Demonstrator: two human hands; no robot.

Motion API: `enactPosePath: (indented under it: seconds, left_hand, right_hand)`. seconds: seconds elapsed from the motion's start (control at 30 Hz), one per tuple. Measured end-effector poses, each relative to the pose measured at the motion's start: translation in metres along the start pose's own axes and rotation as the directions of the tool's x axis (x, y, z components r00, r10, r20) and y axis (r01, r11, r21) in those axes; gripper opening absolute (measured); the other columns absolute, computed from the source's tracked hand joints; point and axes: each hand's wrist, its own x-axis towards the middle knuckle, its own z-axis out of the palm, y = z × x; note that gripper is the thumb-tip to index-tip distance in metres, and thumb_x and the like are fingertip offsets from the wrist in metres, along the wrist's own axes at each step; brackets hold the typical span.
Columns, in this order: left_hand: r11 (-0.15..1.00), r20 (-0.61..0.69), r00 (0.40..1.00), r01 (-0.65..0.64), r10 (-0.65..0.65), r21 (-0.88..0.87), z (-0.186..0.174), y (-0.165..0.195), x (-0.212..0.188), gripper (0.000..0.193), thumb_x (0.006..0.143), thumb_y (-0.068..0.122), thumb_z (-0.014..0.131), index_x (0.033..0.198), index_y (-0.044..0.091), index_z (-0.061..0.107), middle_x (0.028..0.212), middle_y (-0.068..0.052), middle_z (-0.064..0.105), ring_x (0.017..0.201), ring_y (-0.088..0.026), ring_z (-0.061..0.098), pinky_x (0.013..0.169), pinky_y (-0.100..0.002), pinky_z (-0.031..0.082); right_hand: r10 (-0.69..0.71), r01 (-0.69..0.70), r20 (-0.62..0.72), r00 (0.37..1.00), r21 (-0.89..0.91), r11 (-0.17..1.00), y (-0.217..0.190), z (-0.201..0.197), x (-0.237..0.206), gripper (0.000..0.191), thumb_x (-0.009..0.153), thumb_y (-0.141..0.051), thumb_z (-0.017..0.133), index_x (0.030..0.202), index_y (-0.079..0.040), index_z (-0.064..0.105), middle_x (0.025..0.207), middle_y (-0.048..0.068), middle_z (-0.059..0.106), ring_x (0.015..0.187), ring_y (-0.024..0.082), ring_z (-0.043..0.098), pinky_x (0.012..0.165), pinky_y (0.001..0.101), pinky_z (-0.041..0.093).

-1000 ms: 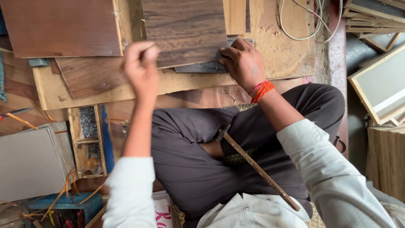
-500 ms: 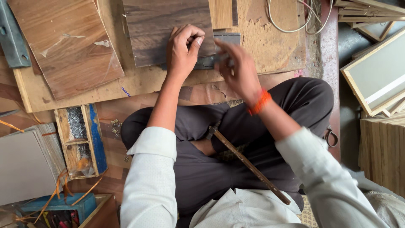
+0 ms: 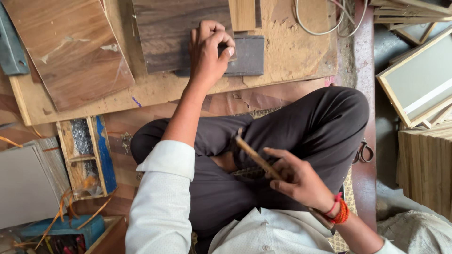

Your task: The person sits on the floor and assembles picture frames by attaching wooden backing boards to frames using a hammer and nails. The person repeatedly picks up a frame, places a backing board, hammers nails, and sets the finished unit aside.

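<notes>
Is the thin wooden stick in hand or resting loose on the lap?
In hand: the right hand grips the wooden stick, angled above the crossed legs.

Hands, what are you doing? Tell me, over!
Left hand pressing dark wood panel on the board. Right hand gripping thin wooden stick over lap. Nothing between them.

My left hand [image 3: 207, 54] presses down on the dark wood veneer sheet [image 3: 172, 33], fingertips curled at its lower right corner, where it overlaps a grey slab [image 3: 249, 56]. Both lie on a pale board [image 3: 292, 51]. Nearer me than the veneer sheet, over my crossed legs, my right hand [image 3: 299, 181] loosely grips a thin wooden stick [image 3: 252, 153].
</notes>
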Motion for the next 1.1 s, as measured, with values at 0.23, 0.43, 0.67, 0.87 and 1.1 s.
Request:
enactPosePath:
  seconds: [0.23, 0.43, 0.67, 0.87, 1.1]
  left_hand:
    - [0.999, -0.01, 0.999, 0.044, -0.044, 0.02, 0.004, -0.003, -0.005, 0.02, 0.077, 0.011, 0.088, 0.083, 0.015, 0.069, 0.157, -0.012, 0.039, 0.139, -0.038, 0.038, 0.111, -0.055, 0.029]
    - [0.995, 0.05, 0.998, 0.017, -0.022, 0.1, 0.01, -0.016, -0.003, 0.018, 0.084, 0.017, 0.089, 0.085, 0.017, 0.071, 0.166, -0.012, 0.029, 0.155, -0.046, 0.012, 0.125, -0.066, 0.002]
    - [0.992, 0.062, 0.997, 0.048, -0.055, 0.116, 0.014, -0.021, -0.001, 0.015, 0.083, 0.018, 0.088, 0.082, 0.018, 0.073, 0.168, -0.011, 0.027, 0.157, -0.045, 0.011, 0.127, -0.065, 0.001]
    - [0.994, 0.068, 0.996, 0.044, -0.051, 0.103, 0.012, -0.018, 0.0, 0.013, 0.081, 0.015, 0.088, 0.085, 0.016, 0.075, 0.168, -0.011, 0.027, 0.156, -0.044, 0.01, 0.126, -0.064, 0.0]
    - [0.999, 0.123, 0.991, 0.043, -0.044, 0.015, 0.007, -0.022, -0.001, 0.013, 0.087, 0.011, 0.085, 0.091, 0.016, 0.074, 0.17, -0.012, 0.024, 0.158, -0.043, 0.008, 0.128, -0.061, -0.002]
  right_hand:
    - [-0.408, 0.361, -0.314, 0.857, -0.199, 0.911, -0.026, -0.023, 0.04, 0.071, 0.09, 0.002, 0.06, 0.157, -0.008, 0.039, 0.091, 0.009, 0.069, 0.063, 0.013, 0.061, 0.06, 0.0257, 0.053]
    - [-0.677, 0.349, -0.312, 0.667, -0.672, 0.654, -0.034, -0.032, 0.076, 0.054, 0.1, -0.009, 0.065, 0.15, -0.005, 0.049, 0.095, 0.022, 0.07, 0.074, 0.039, 0.068, 0.064, 0.0412, 0.053]
    - [-0.652, 0.314, -0.262, 0.712, -0.711, 0.629, -0.044, -0.031, 0.074, 0.057, 0.099, -0.009, 0.065, 0.153, -0.006, 0.047, 0.091, 0.019, 0.072, 0.073, 0.04, 0.069, 0.06, 0.0445, 0.052]
    - [-0.627, 0.379, -0.251, 0.737, -0.615, 0.692, -0.054, -0.038, 0.073, 0.059, 0.097, -0.007, 0.063, 0.154, -0.007, 0.046, 0.093, 0.02, 0.071, 0.072, 0.039, 0.068, 0.063, 0.0427, 0.052]
    - [-0.773, 0.443, -0.325, 0.546, -0.671, 0.595, -0.043, -0.024, 0.059, 0.051, 0.106, -0.003, 0.061, 0.154, -0.005, 0.045, 0.1, 0.024, 0.071, 0.068, 0.032, 0.067, 0.063, 0.0348, 0.051]
